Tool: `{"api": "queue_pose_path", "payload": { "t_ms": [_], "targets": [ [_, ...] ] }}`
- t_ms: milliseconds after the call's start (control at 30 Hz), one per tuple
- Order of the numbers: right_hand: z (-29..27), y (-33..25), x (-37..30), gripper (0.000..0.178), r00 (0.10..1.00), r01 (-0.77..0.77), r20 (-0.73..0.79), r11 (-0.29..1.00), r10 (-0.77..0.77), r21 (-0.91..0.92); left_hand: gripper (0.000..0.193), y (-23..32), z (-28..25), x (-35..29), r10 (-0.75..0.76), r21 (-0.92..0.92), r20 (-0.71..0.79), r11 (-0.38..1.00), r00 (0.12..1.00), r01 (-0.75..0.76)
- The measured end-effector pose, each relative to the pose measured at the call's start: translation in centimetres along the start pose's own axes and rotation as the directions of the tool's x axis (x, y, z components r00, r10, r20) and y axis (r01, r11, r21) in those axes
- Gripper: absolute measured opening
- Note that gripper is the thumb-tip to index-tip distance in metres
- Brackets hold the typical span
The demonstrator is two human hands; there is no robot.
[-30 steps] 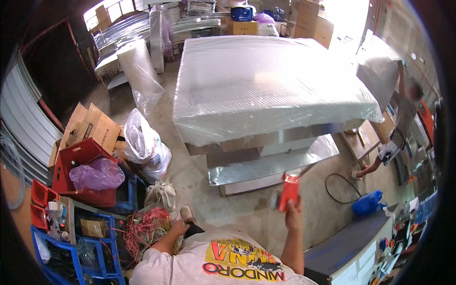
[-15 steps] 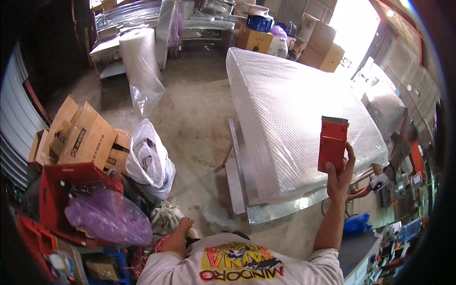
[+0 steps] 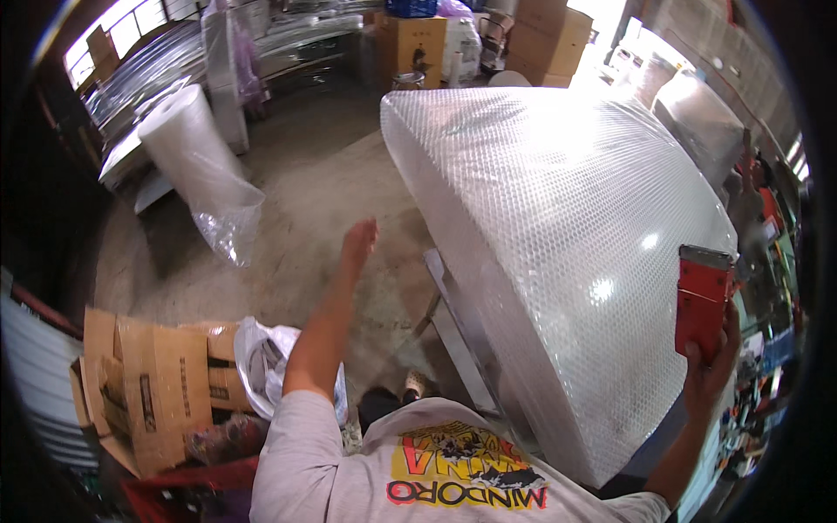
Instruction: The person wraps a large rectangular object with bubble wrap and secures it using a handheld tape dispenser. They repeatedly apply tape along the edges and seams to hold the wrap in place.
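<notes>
First, locate the pale printed shirt at the lower edge of the view; both forearms extend from it. The right hand is raised on the right and grips the lower part of a red hand tool, thumb lying against the near face. The tool is held upright, dark edge uppermost, in front of the right side of a large bubble-wrapped unit; contact between tool and wrap cannot be determined. The left hand extends forward above the concrete floor, left of the unit and apart from it. Its fingers appear bent, but blur prevents telling whether it is open or closed.

At lower left, a red crate sits near flattened brown cardboard. A white sack stands beside the cardboard, partly behind the left arm. A shoe shows below the left hand.

The bubble wrap covers the unit's top and visible side; a metal strip runs along its lower left. Farther out, a bubble-wrap roll stands tilted in the view at upper left. Cartons are stacked behind the unit.
</notes>
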State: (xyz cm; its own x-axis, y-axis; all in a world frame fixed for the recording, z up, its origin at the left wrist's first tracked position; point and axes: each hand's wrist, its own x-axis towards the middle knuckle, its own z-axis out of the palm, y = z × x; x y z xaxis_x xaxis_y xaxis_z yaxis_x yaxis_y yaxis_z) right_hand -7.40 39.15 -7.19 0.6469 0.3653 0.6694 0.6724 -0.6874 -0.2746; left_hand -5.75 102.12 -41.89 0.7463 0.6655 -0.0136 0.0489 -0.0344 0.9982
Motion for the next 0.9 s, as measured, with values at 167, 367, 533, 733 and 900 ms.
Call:
{"api": "queue_pose_path", "payload": {
  "t_ms": [167,367,533,733,900],
  "targets": [
    [2.3,-4.6,4.9,0.071,0.992,0.073,0.121,0.969,-0.045,-0.236,0.063,18.4,1.6,13.6,0.171,-0.069,0.018,0.983,0.985,-0.17],
    [7.1,-10.2,8.0,0.07,0.97,-0.072,0.183,0.911,0.158,-0.406,0.054,24.6,4.6,21.5,0.339,0.162,0.425,0.884,0.839,-0.439],
    [16.2,-17.5,11.6,0.071,0.914,-0.406,-0.103,0.892,0.393,-0.197,0.041,22.1,4.3,23.7,0.399,-0.078,0.533,0.901,0.746,-0.427],
    [27.3,-27.0,18.7,0.07,0.751,-0.637,-0.242,0.771,0.614,-0.021,0.036,21.7,3.7,27.0,0.232,-0.192,0.803,0.973,0.549,-0.13],
    [32.4,-30.9,21.8,0.068,0.725,-0.64,-0.428,0.758,0.541,-0.127,0.023,21.2,4.3,30.1,0.165,-0.182,0.971,0.979,0.172,0.093]
  ]
}}
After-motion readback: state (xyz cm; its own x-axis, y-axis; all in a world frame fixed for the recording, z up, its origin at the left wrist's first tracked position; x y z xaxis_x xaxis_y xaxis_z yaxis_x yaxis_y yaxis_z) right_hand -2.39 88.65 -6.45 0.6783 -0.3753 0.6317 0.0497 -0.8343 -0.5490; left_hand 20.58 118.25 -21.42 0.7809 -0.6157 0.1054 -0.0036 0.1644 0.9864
